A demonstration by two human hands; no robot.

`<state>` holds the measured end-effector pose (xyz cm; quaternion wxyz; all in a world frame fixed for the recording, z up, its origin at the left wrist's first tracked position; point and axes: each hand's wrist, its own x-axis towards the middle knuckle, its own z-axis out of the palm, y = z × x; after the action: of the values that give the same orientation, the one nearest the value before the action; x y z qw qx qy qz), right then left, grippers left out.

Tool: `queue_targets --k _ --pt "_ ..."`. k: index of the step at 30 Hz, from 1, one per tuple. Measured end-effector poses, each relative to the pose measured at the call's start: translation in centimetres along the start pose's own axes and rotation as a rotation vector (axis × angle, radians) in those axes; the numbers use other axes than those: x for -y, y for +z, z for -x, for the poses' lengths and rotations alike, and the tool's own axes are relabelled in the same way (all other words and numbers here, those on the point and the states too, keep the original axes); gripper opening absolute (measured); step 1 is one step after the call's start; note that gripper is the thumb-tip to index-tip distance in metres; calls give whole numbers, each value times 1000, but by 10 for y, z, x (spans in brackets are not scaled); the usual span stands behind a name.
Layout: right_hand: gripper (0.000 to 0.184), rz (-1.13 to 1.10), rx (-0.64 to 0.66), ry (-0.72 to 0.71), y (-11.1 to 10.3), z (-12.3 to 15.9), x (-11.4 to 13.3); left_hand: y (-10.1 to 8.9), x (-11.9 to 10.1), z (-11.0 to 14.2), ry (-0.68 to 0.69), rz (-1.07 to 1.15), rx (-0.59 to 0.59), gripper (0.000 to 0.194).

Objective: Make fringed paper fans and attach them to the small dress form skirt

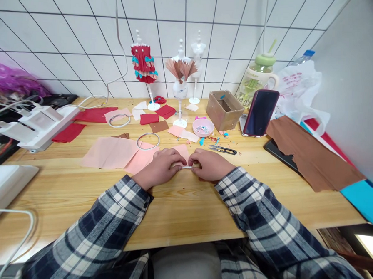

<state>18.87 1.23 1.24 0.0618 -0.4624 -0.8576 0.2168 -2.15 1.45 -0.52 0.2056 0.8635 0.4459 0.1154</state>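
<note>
One narrow white strip [186,167], gripped at both ends

From the left, we note a white power strip [69,116] at the table's side, where its cables keep off the working area. Next, pale pink sheets [110,152] lie flat and overlapping, apparently laid out to be within easy reach. A thin metal hoop [147,150] rests partly over them.

We find the left hand [163,165] curled nearly closed, thumb and fingers pinching the left end of the strip. The strip runs straight between the hands, low over the wooden table [182,214]; we judge the paired grip keeps it level and under control. The right hand [212,163] is similarly curled, pinching the right end. What lies inside either curl we cannot tell.

Just beyond the right hand we record black-handled thread snips [226,150], probably parked for quick pickup. Farther right, a smartphone [261,113] stands upright, screen towards the person, presumably for viewing. Last, a brown sheet [317,156] partly covers a black device [281,153].
</note>
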Motion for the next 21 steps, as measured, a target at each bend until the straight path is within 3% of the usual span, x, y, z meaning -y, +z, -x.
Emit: queue_targets --k 11,21 --pt "14 -155 -7 179 7 -11 -4 0 -1 0 3 -12 -4 21" --pt "13 -92 -4 257 5 -17 2 -1 -3 0 -22 -2 0 19"
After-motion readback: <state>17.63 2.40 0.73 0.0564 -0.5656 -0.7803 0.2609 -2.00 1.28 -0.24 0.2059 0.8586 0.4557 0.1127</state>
